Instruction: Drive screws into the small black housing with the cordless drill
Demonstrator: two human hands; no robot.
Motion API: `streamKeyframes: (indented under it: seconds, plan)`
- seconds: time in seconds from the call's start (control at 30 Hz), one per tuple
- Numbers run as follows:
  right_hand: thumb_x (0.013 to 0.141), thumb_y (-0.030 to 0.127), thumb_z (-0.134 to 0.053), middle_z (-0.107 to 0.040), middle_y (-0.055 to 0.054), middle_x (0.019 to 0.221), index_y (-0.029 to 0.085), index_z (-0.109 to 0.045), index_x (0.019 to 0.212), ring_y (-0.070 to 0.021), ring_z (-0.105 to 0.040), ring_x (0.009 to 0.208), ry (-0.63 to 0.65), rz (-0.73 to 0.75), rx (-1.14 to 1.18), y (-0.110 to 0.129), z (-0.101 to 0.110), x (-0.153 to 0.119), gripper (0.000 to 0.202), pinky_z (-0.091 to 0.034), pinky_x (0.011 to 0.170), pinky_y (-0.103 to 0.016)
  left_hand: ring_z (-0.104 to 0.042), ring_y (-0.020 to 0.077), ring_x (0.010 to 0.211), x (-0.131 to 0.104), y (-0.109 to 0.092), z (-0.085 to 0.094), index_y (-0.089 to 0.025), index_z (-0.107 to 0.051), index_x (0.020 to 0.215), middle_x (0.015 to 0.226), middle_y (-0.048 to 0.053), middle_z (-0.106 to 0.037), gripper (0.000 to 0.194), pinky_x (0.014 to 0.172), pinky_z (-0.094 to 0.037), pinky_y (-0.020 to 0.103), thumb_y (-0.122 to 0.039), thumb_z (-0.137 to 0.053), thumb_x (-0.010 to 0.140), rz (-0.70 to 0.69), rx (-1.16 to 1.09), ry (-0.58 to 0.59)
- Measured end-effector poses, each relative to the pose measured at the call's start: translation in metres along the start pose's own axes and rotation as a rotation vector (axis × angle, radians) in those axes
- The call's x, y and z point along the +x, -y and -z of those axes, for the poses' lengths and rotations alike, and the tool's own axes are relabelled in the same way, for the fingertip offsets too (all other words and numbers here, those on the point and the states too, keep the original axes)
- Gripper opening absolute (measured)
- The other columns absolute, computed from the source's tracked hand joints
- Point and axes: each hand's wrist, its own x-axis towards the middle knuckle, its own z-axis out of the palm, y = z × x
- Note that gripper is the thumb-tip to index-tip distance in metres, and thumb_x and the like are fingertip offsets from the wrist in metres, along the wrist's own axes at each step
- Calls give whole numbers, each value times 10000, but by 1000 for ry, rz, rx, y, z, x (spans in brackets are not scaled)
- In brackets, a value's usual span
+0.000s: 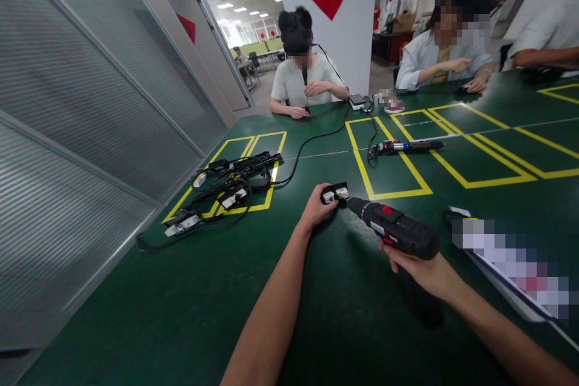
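Note:
My right hand (409, 262) grips a black cordless drill (400, 226) with red details, its chuck pointing left. The bit reaches a small black device with white parts inside (335, 193); whether the tip touches a screw is too small to tell. My left hand (319, 205) is closed around the near left side of that device and holds it at the table. Part of the drill's handle is hidden behind my right hand, and its lower end hangs in shadow above the green surface.
Several black cabled devices (235, 184) lie heaped within yellow tape at left. A pen-shaped electric screwdriver (411, 146) lies ahead to the right, by yellow tape rectangles (400, 194). A pale, blurred-out packet (511, 271) rests at right. Across the green table (217, 301) sits a person (307, 75); others sit farther right.

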Motion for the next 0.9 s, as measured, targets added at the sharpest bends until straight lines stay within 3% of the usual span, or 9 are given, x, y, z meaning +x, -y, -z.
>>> streamKeyframes:
  seconds: [0.57, 0.9]
  plan:
    - [815, 392, -566, -630, -12, 641, 203, -659, 862, -204, -630, 683, -25, -51, -37, -7, -1, 1, 216, -497, 661, -347, -549, 170, 996, 1, 3, -2, -203, -475, 1188, 1133, 51, -552, 502, 892, -440, 299, -270, -627, 714, 0, 1, -25]
    - [809, 391, -575, -621, 2, 610, 213, -662, 793, -179, -602, 609, -24, -53, -66, -11, 0, 4, 198, -481, 581, -310, -548, 171, 979, 1, 3, -1, -202, -480, 1185, 1114, 47, -555, 494, 891, -437, 305, -269, -621, 716, -9, 17, -21]
